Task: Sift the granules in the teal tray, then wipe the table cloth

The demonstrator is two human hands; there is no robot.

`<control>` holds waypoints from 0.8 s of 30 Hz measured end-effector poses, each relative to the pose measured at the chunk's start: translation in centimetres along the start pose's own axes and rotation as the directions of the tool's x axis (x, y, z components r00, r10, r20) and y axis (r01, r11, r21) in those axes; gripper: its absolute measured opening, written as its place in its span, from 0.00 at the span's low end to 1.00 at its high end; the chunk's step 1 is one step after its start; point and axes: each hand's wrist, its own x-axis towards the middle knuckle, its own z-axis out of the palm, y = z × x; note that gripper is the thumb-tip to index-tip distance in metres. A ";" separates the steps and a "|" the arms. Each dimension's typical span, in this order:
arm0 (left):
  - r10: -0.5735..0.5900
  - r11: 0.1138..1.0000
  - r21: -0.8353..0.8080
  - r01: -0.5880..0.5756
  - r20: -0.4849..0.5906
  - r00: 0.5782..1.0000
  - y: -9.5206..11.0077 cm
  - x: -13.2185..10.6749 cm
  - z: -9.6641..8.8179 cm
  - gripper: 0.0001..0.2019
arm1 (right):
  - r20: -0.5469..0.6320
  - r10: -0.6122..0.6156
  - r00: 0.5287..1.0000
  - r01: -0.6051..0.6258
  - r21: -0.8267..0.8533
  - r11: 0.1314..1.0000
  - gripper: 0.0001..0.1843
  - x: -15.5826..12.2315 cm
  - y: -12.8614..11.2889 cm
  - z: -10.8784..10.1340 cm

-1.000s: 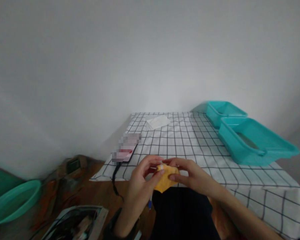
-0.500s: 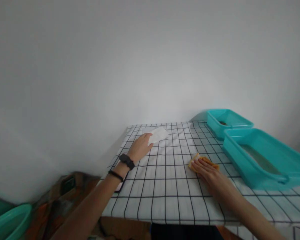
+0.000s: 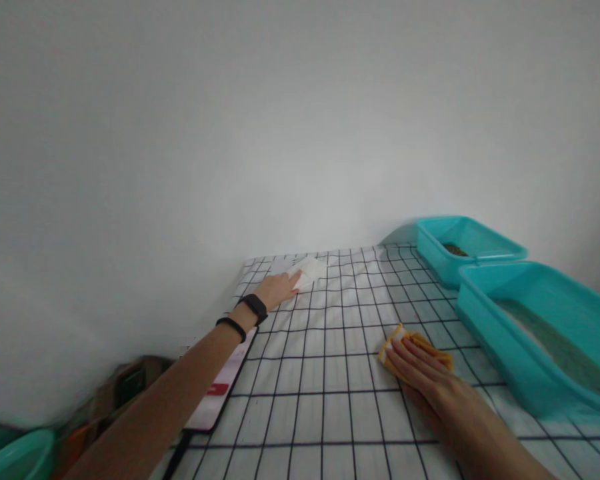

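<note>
My right hand (image 3: 423, 377) lies flat, fingers stretched out, on a folded orange cloth (image 3: 415, 347) on the black-and-white checked tablecloth (image 3: 330, 393). My left hand (image 3: 279, 289), with a black watch and a black band on the wrist, reaches to the far left of the table. Its fingers rest on a white folded paper or cloth (image 3: 309, 271) near the wall. Whether they pinch it I cannot make out.
Two teal plastic trays stand along the right side, a small far one (image 3: 460, 248) and a large near one (image 3: 540, 333). A phone (image 3: 220, 390) lies by the left table edge under my left forearm. A teal basin (image 3: 15, 457) sits on the floor at lower left.
Both hands held the orange cloth over my lap, then went out to the table. The right hand has pressed it flat; the left has reached the white piece. The view moved forward.
</note>
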 end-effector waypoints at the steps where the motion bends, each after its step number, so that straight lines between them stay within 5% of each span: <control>1: 0.011 1.000 0.012 -0.011 -0.006 1.000 -0.1 0.1 -0.1 0.23 | -0.007 0.003 1.000 -0.003 -0.005 1.000 0.35 -0.2 0.0 0.2; 14: 0.008 1.000 -0.030 -0.010 -0.081 0.997 -2.4 2.4 2.0 0.22 | 0.065 -0.093 0.994 0.097 -0.069 0.993 0.49 -0.6 0.9 -0.1; 24: 0.041 0.996 0.077 -0.035 -0.080 0.996 -2.8 1.9 1.6 0.20 | 0.120 -0.061 0.991 0.079 -0.153 0.985 0.50 5.6 2.8 2.0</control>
